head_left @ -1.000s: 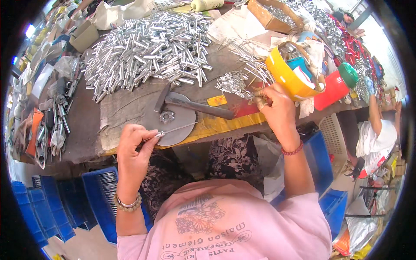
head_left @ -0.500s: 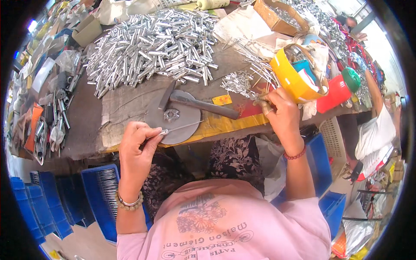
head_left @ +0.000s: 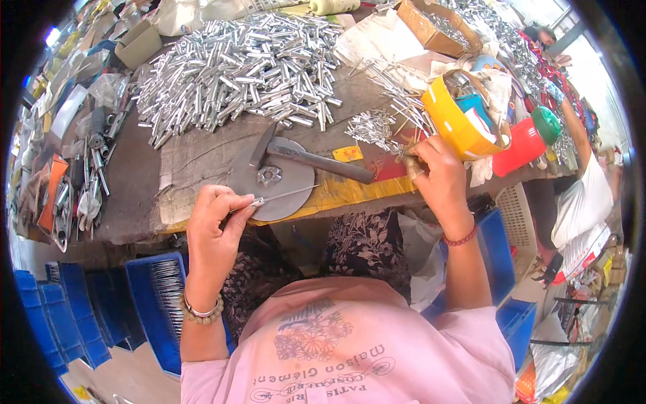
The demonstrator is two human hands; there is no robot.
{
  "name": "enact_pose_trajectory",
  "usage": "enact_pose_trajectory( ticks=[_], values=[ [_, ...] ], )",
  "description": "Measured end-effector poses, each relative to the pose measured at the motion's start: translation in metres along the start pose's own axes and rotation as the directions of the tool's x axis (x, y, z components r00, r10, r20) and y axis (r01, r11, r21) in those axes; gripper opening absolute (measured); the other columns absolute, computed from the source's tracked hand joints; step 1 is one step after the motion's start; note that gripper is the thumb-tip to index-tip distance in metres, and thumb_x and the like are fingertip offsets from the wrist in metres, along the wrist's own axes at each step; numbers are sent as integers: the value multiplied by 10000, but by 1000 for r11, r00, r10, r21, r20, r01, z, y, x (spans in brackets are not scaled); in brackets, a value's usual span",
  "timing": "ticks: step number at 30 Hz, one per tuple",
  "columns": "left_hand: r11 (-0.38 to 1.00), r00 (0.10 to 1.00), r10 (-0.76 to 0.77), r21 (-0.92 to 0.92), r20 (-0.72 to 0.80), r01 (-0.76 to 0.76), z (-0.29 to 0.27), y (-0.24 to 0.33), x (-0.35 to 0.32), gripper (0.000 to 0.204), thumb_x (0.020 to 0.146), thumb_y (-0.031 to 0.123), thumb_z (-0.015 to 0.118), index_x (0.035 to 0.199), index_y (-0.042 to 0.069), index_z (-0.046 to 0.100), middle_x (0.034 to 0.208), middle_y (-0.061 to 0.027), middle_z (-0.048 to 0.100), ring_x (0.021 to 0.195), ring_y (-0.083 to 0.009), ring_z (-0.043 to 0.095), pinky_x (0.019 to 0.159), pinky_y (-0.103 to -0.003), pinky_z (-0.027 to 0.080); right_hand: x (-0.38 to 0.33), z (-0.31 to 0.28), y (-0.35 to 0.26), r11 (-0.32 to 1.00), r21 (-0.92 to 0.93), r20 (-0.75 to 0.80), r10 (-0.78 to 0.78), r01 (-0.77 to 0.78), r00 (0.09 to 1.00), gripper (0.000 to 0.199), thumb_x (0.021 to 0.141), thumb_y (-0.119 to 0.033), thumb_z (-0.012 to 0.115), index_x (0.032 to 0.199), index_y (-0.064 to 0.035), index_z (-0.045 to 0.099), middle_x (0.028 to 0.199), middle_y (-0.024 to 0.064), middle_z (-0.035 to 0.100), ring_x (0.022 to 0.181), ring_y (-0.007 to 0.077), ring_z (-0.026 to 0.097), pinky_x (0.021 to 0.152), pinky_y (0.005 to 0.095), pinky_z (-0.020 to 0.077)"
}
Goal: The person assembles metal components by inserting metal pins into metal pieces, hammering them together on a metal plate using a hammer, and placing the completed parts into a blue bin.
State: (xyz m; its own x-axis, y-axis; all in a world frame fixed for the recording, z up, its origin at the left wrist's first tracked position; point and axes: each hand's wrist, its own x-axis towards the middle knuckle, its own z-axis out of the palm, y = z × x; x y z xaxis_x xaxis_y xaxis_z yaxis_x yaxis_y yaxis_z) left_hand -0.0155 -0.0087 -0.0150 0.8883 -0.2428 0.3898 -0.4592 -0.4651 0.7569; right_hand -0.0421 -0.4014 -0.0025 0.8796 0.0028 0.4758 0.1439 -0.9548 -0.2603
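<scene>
Left hand (head_left: 219,214) pinches a thin metal rod (head_left: 291,193) between thumb and fingers, the rod reaching rightward over a gray disc (head_left: 289,180), where a hammer (head_left: 319,161) rests between the hands. Right hand (head_left: 437,167) curls near small silver pins (head_left: 372,128) just beyond it; whether it grips anything cannot be told.

Two bare hands: one left hand (head_left: 217,217), one right hand (head_left: 441,170). One thin rod (head_left: 291,194), in the left. Mid-frame, one hammer (head_left: 324,164), one round plate (head_left: 289,204), one yellow card (head_left: 348,153). Right of centre, one yellow tub (head_left: 457,126), one red bottle (head_left: 515,156). Upper frame, one large heap of metal tubes (head_left: 249,77), too many to count; one cardboard box (head_left: 413,28); one grey box (head_left: 140,46).
</scene>
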Motion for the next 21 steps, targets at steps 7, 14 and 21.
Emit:
enact_pose_trajectory(
  ticks=[7,14,21],
  values=[
    [1000,1000,13,8,6,-13,0,-2,-1,151,911,-54,818,1047,-2,778,1000,-63,618,901,-168,617,794,-283,505,0,2,8,997,71,16,43,-44,999,163,836,-33,813,980,-47,738,988,119,680,929,348,707,794,444,575],
    [1000,1000,20,17,8,-20,0,1,-1,146,922,-41,814,1055,-1,773,1010,-64,618,892,-170,616,800,-283,505,2,-1,8,999,39,32,-10,9,999,160,842,-38,801,990,-44,738,990,117,680,919,349,707,791,434,575],
    [1000,1000,-1,16,14,0,0,3,0,171,913,-47,823,1064,4,764,1003,-103,648,888,-234,677,795,-320,550,3,-4,8,997,80,63,17,-22,998,146,855,-47,803,983,-40,733,987,120,684,906,351,706,781,433,568]
  ],
)
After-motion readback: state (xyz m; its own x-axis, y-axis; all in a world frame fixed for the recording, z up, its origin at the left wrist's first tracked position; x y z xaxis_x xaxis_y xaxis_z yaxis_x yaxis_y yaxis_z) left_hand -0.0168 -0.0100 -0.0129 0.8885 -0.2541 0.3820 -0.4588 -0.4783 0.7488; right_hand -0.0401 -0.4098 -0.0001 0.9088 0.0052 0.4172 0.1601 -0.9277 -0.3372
